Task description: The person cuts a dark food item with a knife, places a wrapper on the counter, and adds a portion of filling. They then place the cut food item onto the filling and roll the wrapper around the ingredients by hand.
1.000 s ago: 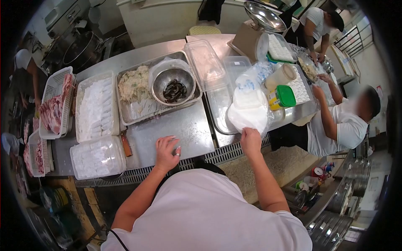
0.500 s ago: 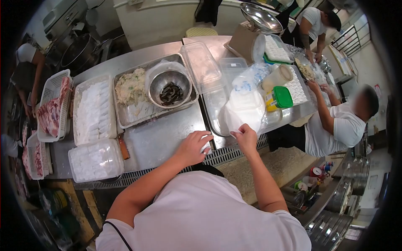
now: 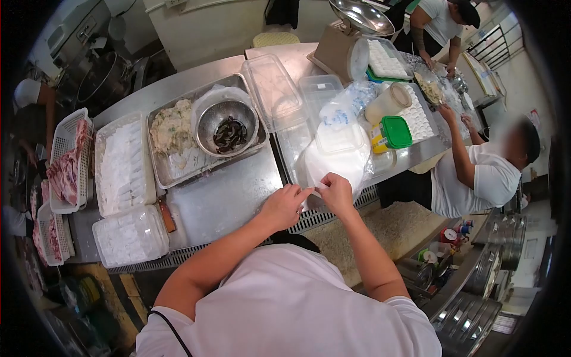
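Note:
Near the table's front edge, my left hand point(image 3: 286, 206) is closed, its fingertips meeting those of my right hand. What it holds is too small to make out. My right hand point(image 3: 335, 193) pinches the near edge of a stack of thin white round sheets point(image 3: 336, 163). Left of the hands is a metal tray point(image 3: 172, 169) with a pale minced mixture point(image 3: 172, 126) and a metal bowl point(image 3: 206, 126) of dark pieces. A tub with a green lid point(image 3: 397, 132) stands beyond the sheets.
Clear boxes of white pieces point(image 3: 130, 236) and baskets of raw meat point(image 3: 66, 172) are at the left. A scale point(image 3: 339, 50) stands at the back. A co-worker point(image 3: 470, 178) reaches over the table at the right; others work farther off.
My left hand has moved right, up to my right hand, and its fingers have drawn together. My right hand has shifted slightly left. The view has shifted a little.

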